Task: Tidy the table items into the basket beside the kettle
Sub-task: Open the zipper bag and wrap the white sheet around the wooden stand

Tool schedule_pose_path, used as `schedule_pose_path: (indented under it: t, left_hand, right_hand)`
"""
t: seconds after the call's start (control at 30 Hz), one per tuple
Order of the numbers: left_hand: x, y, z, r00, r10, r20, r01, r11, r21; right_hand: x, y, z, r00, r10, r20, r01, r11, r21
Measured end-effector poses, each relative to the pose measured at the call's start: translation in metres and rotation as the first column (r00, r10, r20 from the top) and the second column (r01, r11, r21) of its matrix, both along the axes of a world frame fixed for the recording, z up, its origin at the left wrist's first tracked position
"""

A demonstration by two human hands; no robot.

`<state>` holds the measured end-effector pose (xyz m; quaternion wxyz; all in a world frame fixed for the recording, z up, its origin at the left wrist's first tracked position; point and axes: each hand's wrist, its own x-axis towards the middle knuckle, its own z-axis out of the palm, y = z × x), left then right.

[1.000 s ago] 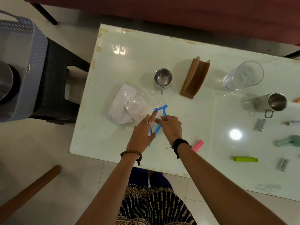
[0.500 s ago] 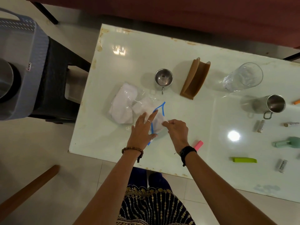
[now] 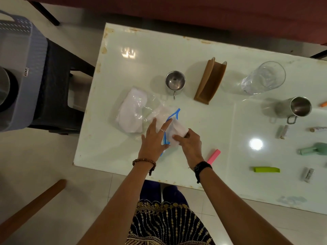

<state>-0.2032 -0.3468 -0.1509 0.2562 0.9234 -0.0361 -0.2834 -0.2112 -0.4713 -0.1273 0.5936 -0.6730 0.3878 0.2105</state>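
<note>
left hand (image 3: 155, 137) flat, pressing zip bag (image 3: 141, 112) mouth steady | right hand (image 3: 190, 142) gripping white bundle (image 3: 174, 131), feeding toward 10 o'clock | basket (image 3: 23, 68) waiting

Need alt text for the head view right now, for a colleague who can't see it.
Both hands work at a clear zip bag with a blue seal on a white table: left hand lies flat on it, right hand grips white material at its mouth. Steel mugs, a glass and small items lie beyond.

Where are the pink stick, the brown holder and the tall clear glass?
pink stick (image 3: 214, 156), head view, middle of its top face
brown holder (image 3: 209, 82), head view, inner curved wall
clear glass (image 3: 263, 78), head view, its side wall
</note>
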Motion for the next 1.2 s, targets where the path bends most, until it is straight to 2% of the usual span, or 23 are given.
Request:
schedule_pose_path:
  t: [0.2, 0.3, 0.43, 0.67, 0.73, 0.8, 0.83, 0.87, 0.9, 0.97, 1.0, 1.07, 1.1, 1.17, 1.2]
  left_hand:
    - [-0.005, -0.006, 0.002, 0.996, -0.071, 0.06, 0.065, 0.993, 0.097]
    - [-0.006, -0.005, -0.003, 0.99, -0.129, 0.064, 0.115, 0.976, 0.184]
    - [-0.008, -0.008, -0.006, 0.99, -0.141, -0.022, 0.142, 0.963, 0.23]
    - [-0.002, -0.008, 0.0, 0.98, -0.093, -0.175, 0.123, 0.978, 0.167]
    - [0.008, -0.008, 0.009, 0.965, 0.007, -0.261, 0.019, 0.995, 0.096]
    - [0.02, -0.012, 0.025, 0.921, 0.215, -0.325, -0.249, 0.966, -0.064]
    - [0.026, -0.016, 0.035, 0.872, 0.323, -0.367, -0.403, 0.899, -0.168]
    - [0.031, -0.02, 0.048, 0.798, 0.403, -0.449, -0.553, 0.787, -0.275]
    - [0.036, -0.026, 0.062, 0.696, 0.432, -0.574, -0.689, 0.627, -0.364]
    - [0.043, -0.036, 0.084, 0.489, 0.309, -0.816, -0.867, 0.278, -0.414]
    - [0.047, -0.04, 0.092, 0.435, 0.208, -0.876, -0.899, 0.154, -0.41]
    - [0.051, -0.049, 0.105, 0.428, 0.056, -0.902, -0.904, 0.015, -0.428]
    - [0.054, -0.054, 0.108, 0.434, 0.012, -0.901, -0.9, -0.028, -0.434]
    - [0.057, -0.058, 0.11, 0.42, -0.024, -0.907, -0.905, -0.085, -0.417]
    - [0.059, -0.059, 0.109, 0.414, -0.016, -0.91, -0.907, -0.093, -0.411]
  right_hand:
    - [-0.004, -0.018, 0.001, 0.998, -0.07, 0.006, 0.069, 0.997, 0.034]
    - [0.002, -0.02, -0.002, 0.998, -0.054, -0.018, 0.055, 0.998, 0.035]
    - [0.009, -0.026, -0.003, 0.999, -0.038, -0.036, 0.037, 0.999, -0.031]
    - [-0.007, -0.059, 0.037, 0.999, -0.051, -0.001, 0.051, 0.999, -0.018]
    - [-0.006, -0.068, 0.057, 0.999, -0.035, 0.032, 0.037, 0.997, -0.066]
    - [-0.002, -0.073, 0.073, 0.995, 0.016, 0.094, 0.001, 0.984, -0.178]
    - [0.0, -0.075, 0.081, 0.988, 0.077, 0.132, -0.04, 0.964, -0.263]
    - [0.003, -0.074, 0.088, 0.972, 0.164, 0.165, -0.096, 0.929, -0.358]
    - [0.006, -0.071, 0.096, 0.94, 0.276, 0.199, -0.162, 0.878, -0.45]
    - [0.008, -0.063, 0.113, 0.802, 0.54, 0.254, -0.266, 0.705, -0.658]
    - [0.008, -0.058, 0.118, 0.708, 0.661, 0.247, -0.312, 0.607, -0.731]
    - [0.004, -0.048, 0.122, 0.579, 0.78, 0.236, -0.339, 0.494, -0.801]
    - [0.002, -0.043, 0.123, 0.555, 0.797, 0.237, -0.351, 0.483, -0.802]
    - [0.001, -0.036, 0.122, 0.572, 0.781, 0.251, -0.399, 0.532, -0.747]
    - [0.001, -0.035, 0.121, 0.623, 0.734, 0.272, -0.419, 0.606, -0.676]
